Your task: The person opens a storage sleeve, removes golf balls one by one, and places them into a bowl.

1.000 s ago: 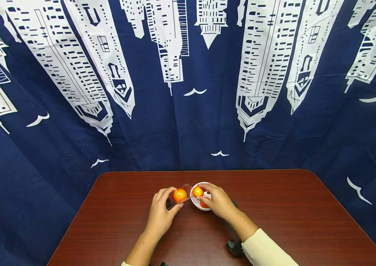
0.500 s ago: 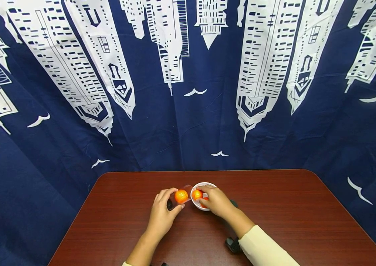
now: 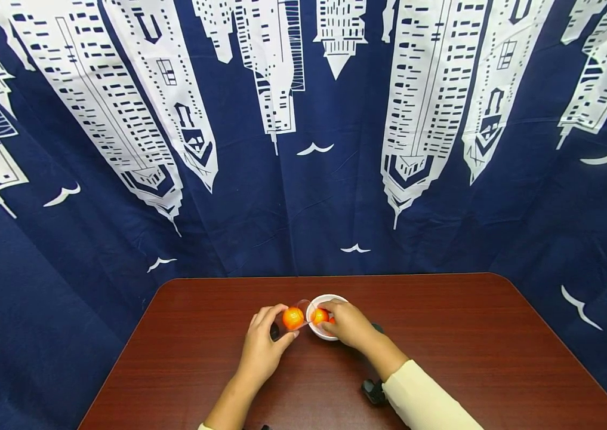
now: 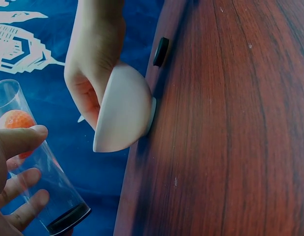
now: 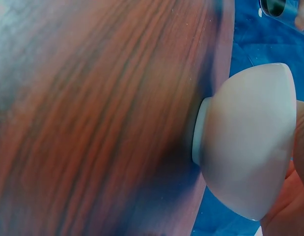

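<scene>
My left hand [image 3: 261, 341] grips a clear plastic tube [image 4: 52, 169] by its side, fingers and thumb around the wall. The tube has a black base [image 4: 69, 219] and leans over, its mouth toward the bowl. Inside sits an orange ball [image 3: 293, 318], nearer the mouth than the base in the left wrist view. A white bowl [image 3: 326, 297] stands on the table just right of the tube. My right hand [image 3: 356, 327] reaches over its rim and pinches another orange ball [image 3: 320, 316] between thumb and fingers. Part of one more orange ball shows beside the thumb.
A black disc [image 4: 161, 51] lies on the brown table [image 3: 443, 334] beyond the bowl, mostly behind the right wrist in the head view. A black wrist device [image 3: 373, 392] hangs under the right sleeve. Behind the table hangs a blue cloth [image 3: 282, 239] with white buildings.
My right hand has moved slightly down into the bowl with its pinched ball. The left hand and the tube have shifted a little to the right, toward the bowl.
</scene>
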The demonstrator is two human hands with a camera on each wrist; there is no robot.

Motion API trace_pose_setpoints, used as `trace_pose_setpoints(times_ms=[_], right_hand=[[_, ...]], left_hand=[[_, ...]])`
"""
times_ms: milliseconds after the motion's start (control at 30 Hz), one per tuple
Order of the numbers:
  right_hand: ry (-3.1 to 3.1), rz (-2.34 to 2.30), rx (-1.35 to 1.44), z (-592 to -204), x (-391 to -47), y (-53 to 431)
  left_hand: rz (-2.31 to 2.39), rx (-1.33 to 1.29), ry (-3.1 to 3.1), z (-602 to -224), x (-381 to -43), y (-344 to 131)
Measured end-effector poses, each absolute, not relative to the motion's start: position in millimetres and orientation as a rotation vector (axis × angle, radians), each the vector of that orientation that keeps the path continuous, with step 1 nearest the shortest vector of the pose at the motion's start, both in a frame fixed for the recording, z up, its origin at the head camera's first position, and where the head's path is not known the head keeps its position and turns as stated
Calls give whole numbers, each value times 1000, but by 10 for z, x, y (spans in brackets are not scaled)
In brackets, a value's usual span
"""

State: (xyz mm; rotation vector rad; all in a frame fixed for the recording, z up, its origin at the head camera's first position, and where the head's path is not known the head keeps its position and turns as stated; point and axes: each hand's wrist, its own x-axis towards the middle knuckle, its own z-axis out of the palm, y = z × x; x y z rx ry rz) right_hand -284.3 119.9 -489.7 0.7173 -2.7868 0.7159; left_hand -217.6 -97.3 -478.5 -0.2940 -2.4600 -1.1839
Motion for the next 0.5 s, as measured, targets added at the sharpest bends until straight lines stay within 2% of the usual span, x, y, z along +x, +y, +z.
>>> trace_pose_setpoints(times_ms=[500], right_hand=[[-2793,732,721,-4893,-2844,1192]], left_hand=[[-1193,-299,-2446,-4782,-2168,-978]])
